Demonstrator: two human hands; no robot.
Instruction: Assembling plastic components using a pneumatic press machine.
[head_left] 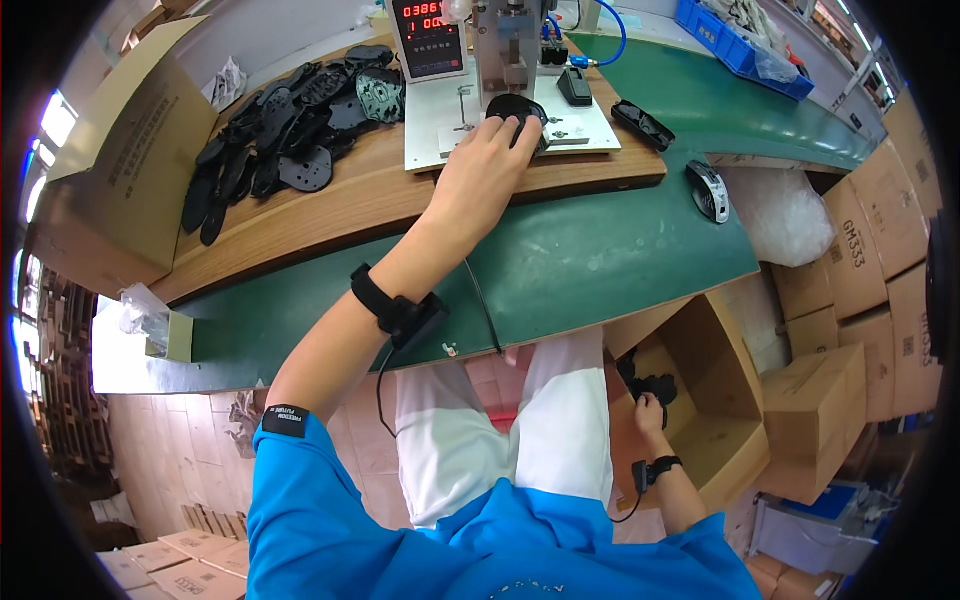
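My left hand (490, 160) reaches over a white press plate (430, 150), with its fingers closed around the edge of a black, rounded plastic shell (515, 106) under the press head (505, 50). Part of that shell is hidden by the fingers. Down at the right, my right hand (650, 411) is inside an open cardboard box (715, 420), its fingers pinched on a black plastic part (657, 387). More dark pieces (628, 370) show beside that hand; their exact shape is too small to tell.
Black oval shells (306, 169) lie heaped on the wooden board (370, 212), beside a large carton (130, 170). A counter box with red digits (430, 40) stands by the press. A black shell (643, 125) and a silver-black computer mouse (708, 191) lie at right. Stacked cartons (860, 250) stand beyond.
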